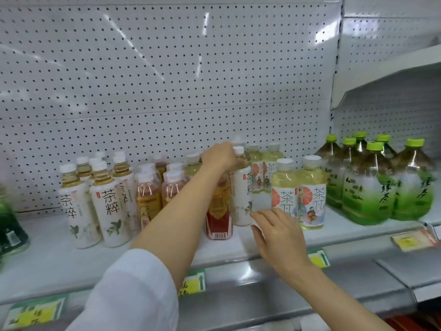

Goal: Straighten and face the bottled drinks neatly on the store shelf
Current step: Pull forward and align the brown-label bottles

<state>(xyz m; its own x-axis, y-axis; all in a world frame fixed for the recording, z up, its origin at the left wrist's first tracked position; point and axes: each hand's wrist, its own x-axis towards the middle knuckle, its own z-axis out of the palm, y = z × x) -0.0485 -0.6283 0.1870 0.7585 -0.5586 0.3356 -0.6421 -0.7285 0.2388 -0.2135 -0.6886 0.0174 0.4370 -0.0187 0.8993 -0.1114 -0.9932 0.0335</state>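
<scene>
The white bottle point(242, 187) is standing mid-shelf, just behind and right of a red bottle point(218, 211), and the person is working on it with both hands. The left hand point(218, 157) is reaching over from the left and curling its fingers round the bottle's neck under the cap, while the right hand point(278, 231) is lying nearer, fingers fairly straight, fingertips touching the bottle's lower label as if turning or steadying it. To the right, the grapefruit bottles point(298, 194) are standing upright in rows with labels facing out, and the big green bottles point(379, 185) at the far right are looking tidy too. On the left, the white group point(100, 199) and the pink bottles point(158, 187) are bunching unevenly, some labels turning sideways. The red bottle is showing its barcode, not its face. I'd say the job is about half done, with the shelf's point(55, 261) left side and middle still needing work.
</scene>
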